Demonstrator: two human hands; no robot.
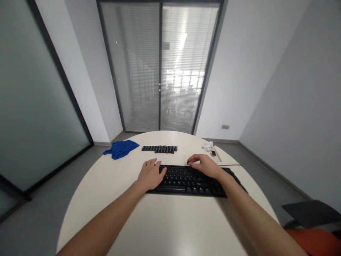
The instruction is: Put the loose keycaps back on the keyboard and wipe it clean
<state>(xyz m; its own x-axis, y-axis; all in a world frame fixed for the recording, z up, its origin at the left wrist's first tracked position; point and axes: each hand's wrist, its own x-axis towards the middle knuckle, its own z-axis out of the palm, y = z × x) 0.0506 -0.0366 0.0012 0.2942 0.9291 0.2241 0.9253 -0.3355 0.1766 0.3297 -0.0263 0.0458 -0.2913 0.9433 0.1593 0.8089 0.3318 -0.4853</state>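
A black keyboard (183, 179) lies across the table in front of me. My left hand (151, 175) rests over its left end, palm down, fingers spread and thumb stretched onto the keys. Above the keyboard's back edge, my right hand (204, 165) pinches a small black keycap (188, 162) between thumb and fingertips. The right wrist and forearm cover part of the keyboard's right side. Farther back, several loose black keycaps (160, 148) stand in rows on the tabletop.
A blue cloth (121, 148) lies crumpled at the back left of the round white table (112, 199). At the back right are a crumpled white tissue (208, 146), a small black piece (213, 153) and a pale stick (217, 153). A chair (311, 213) stands at lower right.
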